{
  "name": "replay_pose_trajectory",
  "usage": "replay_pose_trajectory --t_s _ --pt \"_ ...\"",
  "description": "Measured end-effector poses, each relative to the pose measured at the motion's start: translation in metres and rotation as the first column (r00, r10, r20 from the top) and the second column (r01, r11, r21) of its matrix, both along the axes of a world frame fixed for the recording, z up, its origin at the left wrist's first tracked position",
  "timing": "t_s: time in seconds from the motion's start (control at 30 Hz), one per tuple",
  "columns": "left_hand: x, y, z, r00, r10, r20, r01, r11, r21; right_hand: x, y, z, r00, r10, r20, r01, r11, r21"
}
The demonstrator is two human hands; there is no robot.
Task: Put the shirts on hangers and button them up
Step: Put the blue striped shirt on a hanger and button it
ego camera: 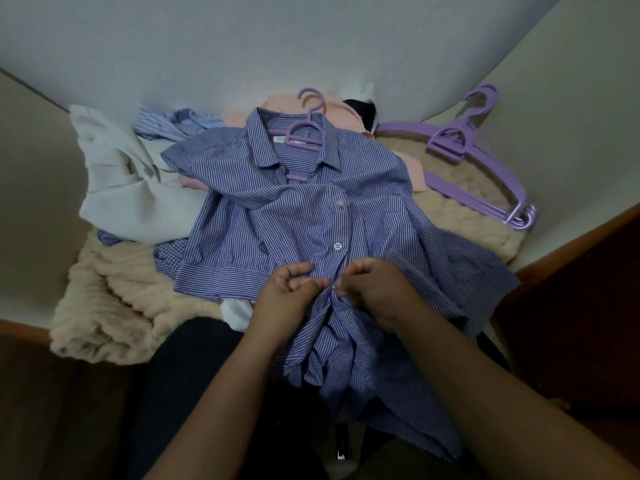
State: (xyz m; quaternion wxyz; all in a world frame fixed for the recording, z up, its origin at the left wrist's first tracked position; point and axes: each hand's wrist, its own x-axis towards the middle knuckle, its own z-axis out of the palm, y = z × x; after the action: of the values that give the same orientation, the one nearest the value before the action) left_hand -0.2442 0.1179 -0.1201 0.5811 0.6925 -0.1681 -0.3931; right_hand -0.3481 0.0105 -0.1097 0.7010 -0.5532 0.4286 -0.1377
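Observation:
A blue-and-white striped short-sleeved shirt [277,216] lies front-up on a cream fluffy blanket [114,306], with a purple hanger [304,133] inside its collar. Two white buttons along the placket look fastened. Lower down, my left hand [287,289] pinches the left placket edge and my right hand [374,285] pinches the right edge, fingertips meeting at a button at about mid-shirt. The hem hangs crumpled over the blanket's front edge toward me.
A pile of other shirts lies behind and to the left: a white one [117,174], a light blue striped one [173,123] and a pink one [346,109]. Several spare purple hangers [478,157] are stacked at the right. Walls close in behind and on both sides.

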Motion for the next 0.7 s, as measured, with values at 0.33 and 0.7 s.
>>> replay_pose_trajectory --t_s 0.33,0.7 --pt "-0.004 -0.002 -0.009 0.996 0.007 -0.087 -0.011 0.999 -0.048 -0.002 0.008 -0.005 0.996 0.074 0.042 -0.064 0.979 -0.194" --pt "-0.01 -0.002 -0.014 0.992 -0.001 0.125 0.004 1.0 -0.027 0.001 0.011 -0.012 0.998 -0.043 0.035 0.047 0.993 -0.112"
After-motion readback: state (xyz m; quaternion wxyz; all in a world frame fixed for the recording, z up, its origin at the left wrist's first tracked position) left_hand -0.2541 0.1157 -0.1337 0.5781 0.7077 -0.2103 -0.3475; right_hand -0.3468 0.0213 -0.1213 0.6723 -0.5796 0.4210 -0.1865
